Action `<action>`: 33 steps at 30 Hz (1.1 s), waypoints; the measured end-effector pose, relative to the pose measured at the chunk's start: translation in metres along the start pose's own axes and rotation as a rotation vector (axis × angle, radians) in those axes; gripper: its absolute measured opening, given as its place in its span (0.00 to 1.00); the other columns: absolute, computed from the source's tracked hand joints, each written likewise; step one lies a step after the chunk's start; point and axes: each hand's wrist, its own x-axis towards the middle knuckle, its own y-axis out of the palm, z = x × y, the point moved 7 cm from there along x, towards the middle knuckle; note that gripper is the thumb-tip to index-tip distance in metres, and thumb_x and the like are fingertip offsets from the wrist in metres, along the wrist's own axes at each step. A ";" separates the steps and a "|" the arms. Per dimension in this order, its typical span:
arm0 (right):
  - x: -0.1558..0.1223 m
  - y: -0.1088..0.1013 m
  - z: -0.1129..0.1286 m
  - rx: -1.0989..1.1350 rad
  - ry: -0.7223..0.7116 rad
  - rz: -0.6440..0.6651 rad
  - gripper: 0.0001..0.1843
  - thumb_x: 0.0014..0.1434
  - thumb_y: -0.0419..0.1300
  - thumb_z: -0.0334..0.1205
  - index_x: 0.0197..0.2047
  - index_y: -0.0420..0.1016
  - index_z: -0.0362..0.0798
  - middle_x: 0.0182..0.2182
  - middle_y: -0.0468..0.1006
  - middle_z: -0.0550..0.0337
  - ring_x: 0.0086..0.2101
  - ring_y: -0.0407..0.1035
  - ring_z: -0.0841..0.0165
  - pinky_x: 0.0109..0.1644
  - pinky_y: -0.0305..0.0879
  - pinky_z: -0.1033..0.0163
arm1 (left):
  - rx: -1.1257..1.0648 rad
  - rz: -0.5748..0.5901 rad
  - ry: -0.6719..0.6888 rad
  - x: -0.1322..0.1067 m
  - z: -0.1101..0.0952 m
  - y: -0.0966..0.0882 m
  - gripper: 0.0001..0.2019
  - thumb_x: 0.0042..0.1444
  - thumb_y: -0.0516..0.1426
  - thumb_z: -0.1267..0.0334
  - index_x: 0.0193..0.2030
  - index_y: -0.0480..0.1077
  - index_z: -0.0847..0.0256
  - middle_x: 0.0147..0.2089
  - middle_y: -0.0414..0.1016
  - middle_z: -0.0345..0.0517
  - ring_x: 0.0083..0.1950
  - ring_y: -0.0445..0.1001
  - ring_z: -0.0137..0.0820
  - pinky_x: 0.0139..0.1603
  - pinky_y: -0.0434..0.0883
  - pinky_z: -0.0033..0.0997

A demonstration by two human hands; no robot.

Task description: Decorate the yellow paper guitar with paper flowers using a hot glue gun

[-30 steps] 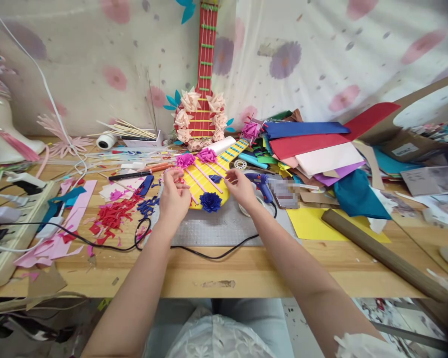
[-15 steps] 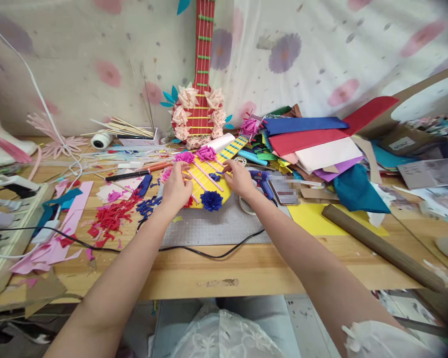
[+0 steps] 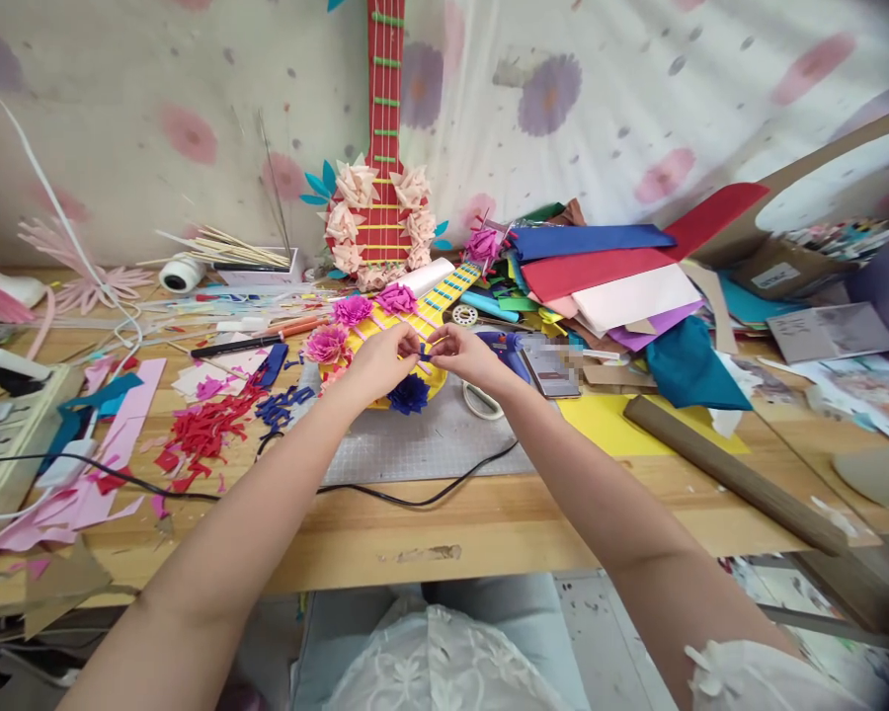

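Note:
A yellow paper guitar (image 3: 374, 324) lies on the grey cutting mat (image 3: 385, 459), with magenta and pink paper flowers (image 3: 327, 344) along its edge. A dark blue paper flower (image 3: 408, 393) sits at its lower end. Over the guitar body, my left hand (image 3: 389, 357) is closed, fingertips pinching a small blue paper piece (image 3: 424, 351). My right hand (image 3: 468, 355) meets it from the other side, thumb and finger pinched at the same piece. Fingers partly cover the piece, so its exact shape is hidden.
Red and blue paper scraps (image 3: 214, 430) lie left of the mat. To the right are a glue gun (image 3: 510, 354), a tape roll (image 3: 481, 399), a phone (image 3: 552, 365) and piled coloured paper (image 3: 622, 272). A red flowered guitar (image 3: 386, 222) stands behind. A black cable (image 3: 415, 504) crosses the front.
My hands have come together over the guitar; the left moved right to meet the blue paper piece at my right fingertips. The view has shifted slightly.

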 end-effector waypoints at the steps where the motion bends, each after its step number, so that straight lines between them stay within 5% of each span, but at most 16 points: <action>1: -0.001 0.001 0.001 0.000 -0.012 0.014 0.15 0.42 0.59 0.29 0.36 0.64 0.49 0.26 0.73 0.66 0.29 0.69 0.73 0.34 0.64 0.66 | -0.013 -0.015 -0.014 -0.001 0.002 -0.001 0.04 0.48 0.55 0.70 0.32 0.64 0.59 0.33 0.73 0.41 0.36 0.73 0.30 0.37 0.68 0.29; 5: -0.005 0.007 0.009 -0.021 -0.118 0.057 0.18 0.42 0.63 0.33 0.38 0.65 0.49 0.32 0.73 0.64 0.31 0.68 0.73 0.36 0.65 0.65 | -0.075 -0.060 -0.086 -0.006 0.010 -0.003 0.07 0.46 0.58 0.70 0.31 0.62 0.59 0.30 0.71 0.38 0.32 0.71 0.28 0.34 0.67 0.28; 10: -0.001 0.013 0.006 0.027 -0.115 0.049 0.15 0.45 0.64 0.40 0.35 0.63 0.49 0.25 0.71 0.66 0.27 0.68 0.72 0.33 0.64 0.65 | -0.134 -0.060 -0.148 -0.008 0.017 -0.003 0.09 0.45 0.59 0.70 0.32 0.61 0.60 0.28 0.71 0.37 0.31 0.72 0.27 0.33 0.66 0.27; 27: 0.007 0.011 -0.005 0.046 -0.041 0.005 0.16 0.45 0.62 0.35 0.36 0.61 0.50 0.25 0.76 0.67 0.25 0.70 0.72 0.32 0.66 0.65 | -0.329 -0.007 -0.372 -0.009 0.036 -0.003 0.12 0.45 0.61 0.67 0.36 0.64 0.59 0.29 0.76 0.40 0.26 0.73 0.28 0.22 0.67 0.23; 33: 0.009 0.006 -0.003 -0.207 -0.038 -0.091 0.13 0.47 0.60 0.30 0.35 0.61 0.50 0.26 0.76 0.66 0.29 0.72 0.69 0.37 0.66 0.62 | -0.401 -0.071 -0.388 -0.010 0.044 -0.013 0.12 0.43 0.62 0.69 0.33 0.62 0.60 0.25 0.74 0.39 0.26 0.74 0.30 0.23 0.68 0.26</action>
